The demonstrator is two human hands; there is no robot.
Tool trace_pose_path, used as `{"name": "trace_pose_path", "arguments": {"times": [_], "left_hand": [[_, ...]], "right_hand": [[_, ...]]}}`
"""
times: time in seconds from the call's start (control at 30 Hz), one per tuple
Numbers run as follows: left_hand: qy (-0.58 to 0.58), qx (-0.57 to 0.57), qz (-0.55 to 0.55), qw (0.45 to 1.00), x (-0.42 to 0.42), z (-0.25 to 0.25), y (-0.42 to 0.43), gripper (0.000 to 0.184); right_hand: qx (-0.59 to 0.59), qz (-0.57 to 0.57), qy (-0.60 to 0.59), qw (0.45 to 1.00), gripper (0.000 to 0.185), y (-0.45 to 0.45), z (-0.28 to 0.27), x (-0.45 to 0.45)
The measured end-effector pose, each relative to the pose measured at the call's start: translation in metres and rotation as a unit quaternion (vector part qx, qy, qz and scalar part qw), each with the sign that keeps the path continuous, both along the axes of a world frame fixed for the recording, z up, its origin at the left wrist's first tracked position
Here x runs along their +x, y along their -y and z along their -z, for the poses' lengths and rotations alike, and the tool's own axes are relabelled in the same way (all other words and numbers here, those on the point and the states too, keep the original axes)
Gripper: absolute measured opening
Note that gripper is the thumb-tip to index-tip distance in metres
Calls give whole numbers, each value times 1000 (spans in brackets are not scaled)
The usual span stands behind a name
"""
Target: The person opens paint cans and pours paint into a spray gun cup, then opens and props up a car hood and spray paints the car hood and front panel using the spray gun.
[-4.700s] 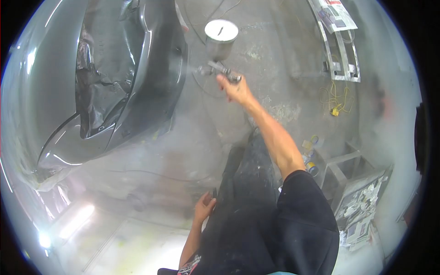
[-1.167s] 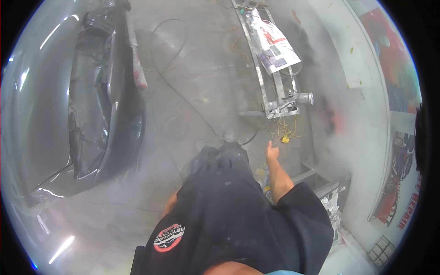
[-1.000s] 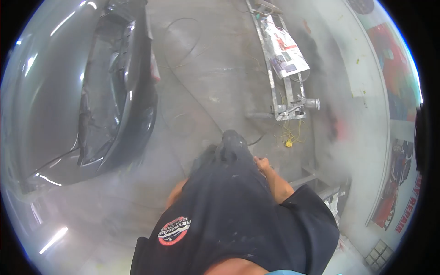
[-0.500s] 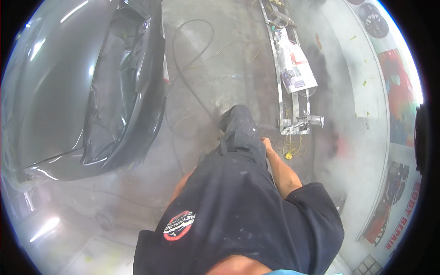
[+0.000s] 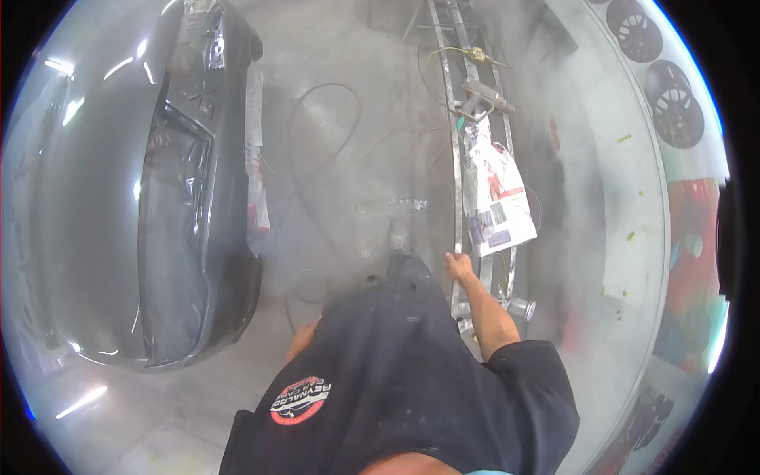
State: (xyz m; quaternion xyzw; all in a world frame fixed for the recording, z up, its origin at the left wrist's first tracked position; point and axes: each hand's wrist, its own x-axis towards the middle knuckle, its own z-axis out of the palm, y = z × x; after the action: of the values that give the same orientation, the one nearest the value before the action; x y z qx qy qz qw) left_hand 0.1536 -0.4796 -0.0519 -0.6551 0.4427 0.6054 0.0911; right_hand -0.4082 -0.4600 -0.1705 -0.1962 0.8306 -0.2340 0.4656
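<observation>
My right hand (image 5: 457, 267) is beside the near part of a long metal rack (image 5: 455, 182), its fingers curled in. Whether it touches the rail, or what lies inside the fingers, I cannot make out. My left hand (image 5: 304, 340) shows only in part at my left side; my dark shirt (image 5: 396, 372) hides its fingers. On the rack lies a printed sheet of paper (image 5: 500, 198). Beyond the paper sits a metal tool with a cylindrical body (image 5: 487, 95).
A glossy dark car body (image 5: 87, 206) fills the left side. A dark hose (image 5: 356, 107) loops over the grey floor (image 5: 380, 158). To the right stands a pale wall (image 5: 633, 237) with wheel pictures (image 5: 673, 103). Another metal cylinder (image 5: 521, 308) juts from the rack's near end.
I have moved forward along the rack, so the car, rack and paper sit lower in view. My right hand has swung forward, away from my leg.
</observation>
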Motion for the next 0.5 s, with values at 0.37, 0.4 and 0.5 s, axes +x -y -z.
{"name": "trace_pose_path", "arguments": {"times": [0.37,0.4,0.5], "left_hand": [[-18,-88,-123,988,-134,-93,144,47],[-37,-72,-148,986,-139,-94,148,45],[-44,-22,-168,985,-156,-110,175,47]], "right_hand": [[-70,-115,54,989,47,193,-57,-39],[-66,-145,52,986,47,204,-58,-35],[-65,-213,62,973,46,245,-51,-28]]}}
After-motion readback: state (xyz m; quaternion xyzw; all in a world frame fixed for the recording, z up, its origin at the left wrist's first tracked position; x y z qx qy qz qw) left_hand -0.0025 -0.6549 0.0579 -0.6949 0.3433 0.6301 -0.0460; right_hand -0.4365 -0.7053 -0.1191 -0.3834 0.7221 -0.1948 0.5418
